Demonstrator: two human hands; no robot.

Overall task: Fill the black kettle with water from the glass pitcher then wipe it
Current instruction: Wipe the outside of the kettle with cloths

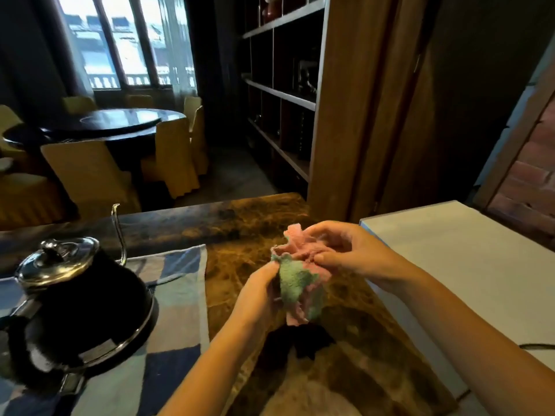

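Marble counter [240,217] — both hands grip cloth [295,283].

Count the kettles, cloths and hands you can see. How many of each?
Kettles: 1, the black kettle
Cloths: 2, the pink and green cloth and the checked cloth under the kettle
Hands: 2, left hand and right hand, both holding the pink and green cloth
Total: 5
Dark shape below the hands: unclear, not counted.

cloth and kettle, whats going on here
A person holds a pink and green cloth in both hands above the marble counter: the left hand pinches its green side, the right hand grips the pink top. The black kettle stands apart to the left on a checked mat, lid on, untouched.
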